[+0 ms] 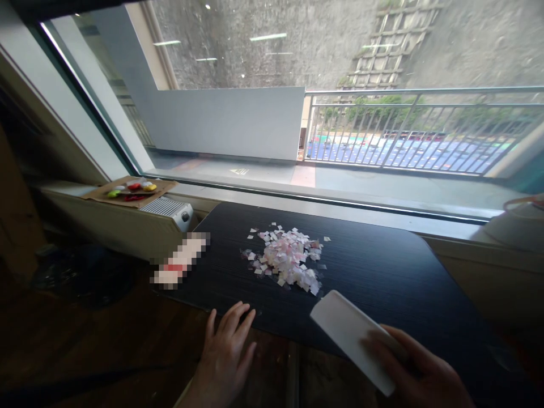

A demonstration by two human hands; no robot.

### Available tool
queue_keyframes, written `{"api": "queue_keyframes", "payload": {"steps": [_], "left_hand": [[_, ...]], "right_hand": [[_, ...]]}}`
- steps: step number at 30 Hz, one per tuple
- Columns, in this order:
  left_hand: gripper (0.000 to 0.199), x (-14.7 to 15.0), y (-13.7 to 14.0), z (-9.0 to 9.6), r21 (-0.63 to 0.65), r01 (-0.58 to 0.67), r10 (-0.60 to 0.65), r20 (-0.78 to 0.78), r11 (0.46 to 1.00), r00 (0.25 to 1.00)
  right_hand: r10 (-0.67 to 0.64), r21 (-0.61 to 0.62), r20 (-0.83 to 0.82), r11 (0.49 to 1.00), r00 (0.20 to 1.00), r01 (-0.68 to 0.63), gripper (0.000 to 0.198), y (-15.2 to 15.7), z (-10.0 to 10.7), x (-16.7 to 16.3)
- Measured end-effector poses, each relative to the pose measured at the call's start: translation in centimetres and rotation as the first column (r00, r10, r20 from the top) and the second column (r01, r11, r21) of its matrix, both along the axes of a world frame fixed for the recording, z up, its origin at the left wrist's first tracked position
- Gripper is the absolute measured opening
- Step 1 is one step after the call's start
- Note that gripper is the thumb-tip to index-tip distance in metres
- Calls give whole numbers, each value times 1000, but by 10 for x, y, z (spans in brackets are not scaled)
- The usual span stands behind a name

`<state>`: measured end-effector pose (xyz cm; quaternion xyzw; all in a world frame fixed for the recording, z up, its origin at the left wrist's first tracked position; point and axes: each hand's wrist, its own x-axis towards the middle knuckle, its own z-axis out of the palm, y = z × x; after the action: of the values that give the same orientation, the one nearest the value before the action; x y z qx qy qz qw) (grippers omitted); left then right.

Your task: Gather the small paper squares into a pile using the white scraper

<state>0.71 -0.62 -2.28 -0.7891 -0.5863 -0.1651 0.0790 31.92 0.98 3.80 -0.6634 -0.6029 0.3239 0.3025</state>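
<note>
A loose pile of small square paper scraps (291, 255), mostly white and pale pink, lies on the dark table (374, 272), with a few pieces scattered around it. My right hand (419, 362) grips a pale, flat rectangular piece (346, 328), whose far end points toward the near side of the pile without covering it. What kind of tool it is, I cannot tell. At the table's near edge is my left hand (229, 340), fingers spread and holding nothing, apart from the scraps.
A pixelated pale strip (181, 260) lies at the table's left edge. On the ledge beyond sits a cardboard piece (100, 194) with small colourful items, beside a white slotted box (168, 209). A large window (229, 124) runs behind the table. Dark bags (85, 275) rest at lower left.
</note>
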Motion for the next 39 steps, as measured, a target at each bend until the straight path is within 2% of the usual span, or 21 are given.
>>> {"api": "queue_keyframes", "payload": {"steps": [1,3,8,12,16,21,24,31,39], "left_hand": [[44,-2,0,-2,15,12,-12,-7,1000,1000],[43,-5,1,-7,53,20,-19,-12,998,1000],[42,-10,3,-16,73,16,-14,-26,997,1000],[42,-13,3,-19,80,21,-18,-38,997,999],[42,-15,3,-19,89,21,-15,-61,996,998],[42,-15,2,-19,89,15,-11,-46,996,999],[41,-13,2,-17,93,23,-18,-46,995,999],[42,-12,1,-18,48,1,-1,11,999,1000],[43,-9,0,-14,6,-15,15,17,1000,1000]], "right_hand": [[-73,24,31,997,997,72,40,3,0,6],[-125,58,95,991,988,120,43,7,1,15],[2,61,195,998,981,-14,36,10,9,23],[-6,116,255,993,967,-25,31,11,19,20],[-11,164,254,986,967,-31,33,16,23,7],[84,114,199,988,977,-108,31,11,22,-3],[23,152,212,987,977,-57,32,4,19,5],[-60,158,209,987,976,27,32,-7,12,20],[-26,246,22,969,999,20,33,-18,-12,-27]]}}
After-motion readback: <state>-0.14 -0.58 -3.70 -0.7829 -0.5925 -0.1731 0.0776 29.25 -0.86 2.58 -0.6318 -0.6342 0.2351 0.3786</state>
